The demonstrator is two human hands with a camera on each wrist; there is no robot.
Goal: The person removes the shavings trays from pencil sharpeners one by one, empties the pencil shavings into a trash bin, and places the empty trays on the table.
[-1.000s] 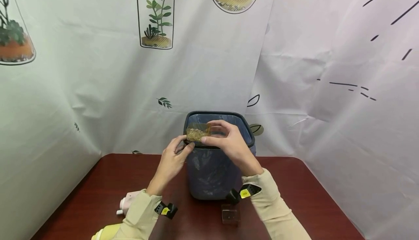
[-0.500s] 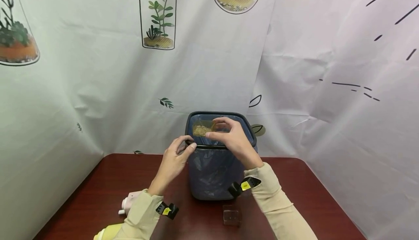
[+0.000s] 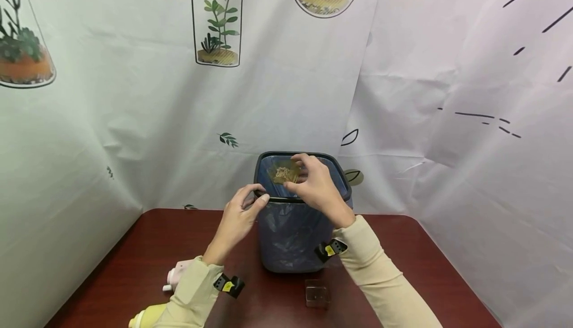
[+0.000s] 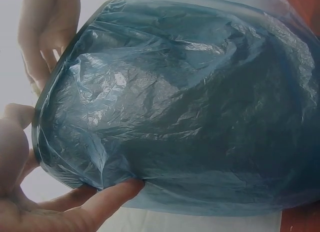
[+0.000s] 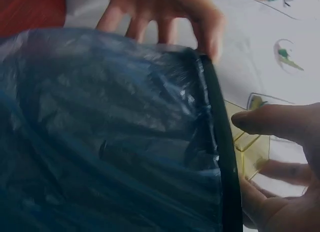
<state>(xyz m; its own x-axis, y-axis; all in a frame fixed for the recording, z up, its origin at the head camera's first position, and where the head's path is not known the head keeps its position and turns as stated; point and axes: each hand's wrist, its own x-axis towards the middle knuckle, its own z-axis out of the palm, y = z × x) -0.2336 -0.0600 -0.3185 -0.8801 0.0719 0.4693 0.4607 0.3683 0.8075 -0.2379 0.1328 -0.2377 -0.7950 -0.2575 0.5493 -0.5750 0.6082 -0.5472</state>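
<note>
A bin [image 3: 288, 241] lined with a blue plastic bag stands on the table, its dark rim facing up. My left hand [image 3: 236, 221] holds the bin at its front left corner, thumb and fingers around the rim. In the left wrist view, fingertips [image 4: 125, 188] press on the bag's outside. Over the bin's mouth my right hand [image 3: 317, 186] grips a small see-through yellowish box [image 3: 278, 170] between thumb and fingers. The box is tilted, with pale crumbly bits inside. In the right wrist view, the rim partly hides the yellowish box [image 5: 257, 152].
A small clear box [image 3: 317, 294] lies on the dark red table [image 3: 394, 258] in front of the bin. By my left forearm are a pink object [image 3: 176, 274] with a white knob and a yellow object [image 3: 149, 316], partly covered by the sleeve. A printed curtain [image 3: 286, 99] hangs behind.
My right hand has carried the yellowish box right and further over the bin's mouth, and the box has turned and tilted. The left hand, earlier touching the box's side, stays at the rim.
</note>
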